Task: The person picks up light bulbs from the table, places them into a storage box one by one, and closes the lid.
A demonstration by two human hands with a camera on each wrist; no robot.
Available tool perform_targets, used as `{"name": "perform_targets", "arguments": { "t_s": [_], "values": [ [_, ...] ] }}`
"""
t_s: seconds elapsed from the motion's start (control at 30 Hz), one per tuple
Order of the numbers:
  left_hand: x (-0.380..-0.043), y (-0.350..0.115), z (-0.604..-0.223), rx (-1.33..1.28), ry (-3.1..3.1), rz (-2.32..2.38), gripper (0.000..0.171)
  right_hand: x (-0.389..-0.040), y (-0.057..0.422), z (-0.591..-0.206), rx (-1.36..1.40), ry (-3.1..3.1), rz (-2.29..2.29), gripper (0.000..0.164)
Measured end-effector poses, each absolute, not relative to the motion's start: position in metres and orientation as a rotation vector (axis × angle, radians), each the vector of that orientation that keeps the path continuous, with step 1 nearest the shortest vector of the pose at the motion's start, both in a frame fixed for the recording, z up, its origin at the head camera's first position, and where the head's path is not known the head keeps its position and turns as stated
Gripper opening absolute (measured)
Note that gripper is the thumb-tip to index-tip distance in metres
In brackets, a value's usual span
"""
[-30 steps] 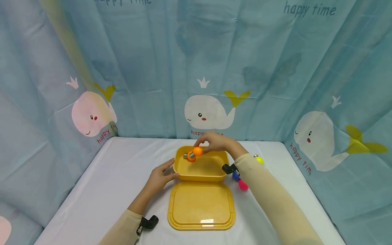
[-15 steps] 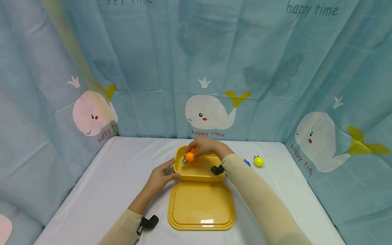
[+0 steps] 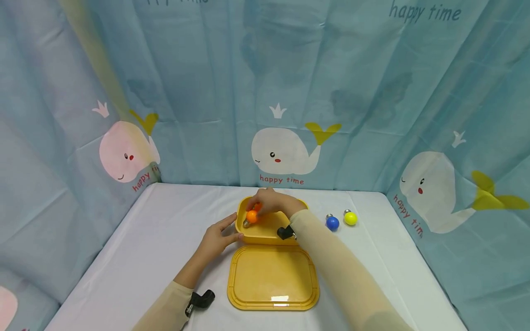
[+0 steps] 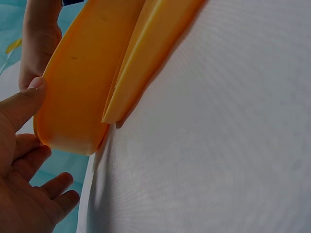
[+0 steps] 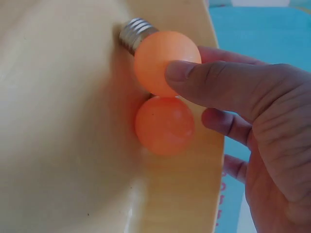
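My right hand [image 3: 271, 202] is inside the left part of a yellow plastic box [image 3: 271, 240]. It pinches an orange light bulb [image 5: 167, 51] between thumb and fingers, its silver screw base pointing toward the box's inside. A second orange light bulb [image 5: 165, 126] lies against the box wall right beside the held one. At the box's left side rests my left hand [image 3: 215, 236]. Its thumb touches the near-left corner and its relaxed fingers reach along the left wall. In the left wrist view, the two lower fingers [image 4: 63, 194] of that hand stand away from the box.
The flat yellow lid [image 3: 273, 278] lies on the white tablecloth [image 3: 136, 248] just in front of the box. Right of the box are a blue bulb [image 3: 332, 224] and a yellow-green bulb [image 3: 350, 218], partly near my right sleeve. A blue whale-print curtain [image 3: 207, 151] closes off the back and sides.
My right hand has carried the orange bulb left and down into the box, beside the other orange one. The right forearm swung left, uncovering the blue bulb and covering a pink one. My left hand stayed put.
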State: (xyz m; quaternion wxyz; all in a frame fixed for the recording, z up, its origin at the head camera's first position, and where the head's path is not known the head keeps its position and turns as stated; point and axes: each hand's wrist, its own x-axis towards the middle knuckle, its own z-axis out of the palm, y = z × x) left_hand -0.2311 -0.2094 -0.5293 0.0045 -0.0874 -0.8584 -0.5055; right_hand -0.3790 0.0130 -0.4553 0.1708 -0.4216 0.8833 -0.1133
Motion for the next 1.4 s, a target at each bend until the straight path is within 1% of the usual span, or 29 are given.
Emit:
{"name": "perform_targets", "arguments": {
  "t_s": [0.2, 0.6, 1.07, 1.4],
  "values": [
    [-0.231, -0.209, -0.528, -0.269, -2.693, -1.573, 0.076, -0.378, 0.008, -0.458, -1.212, 2.551, -0.257, 0.031],
    [-0.232, -0.209, -0.528, -0.265, -2.697, -1.571, 0.075, -0.370, 0.024, -0.447, -1.223, 2.641, -0.428, 0.035],
    [-0.232, -0.205, -0.527, -0.232, -2.710, -1.580, 0.077, -0.335, 0.067, -0.421, -1.198, 2.784, -0.706, 0.035],
    [-0.231, -0.204, -0.527, -0.205, -2.711, -1.588, 0.078, -0.302, 0.107, -0.416, -1.153, 2.869, -0.925, 0.036]
  ]
}}
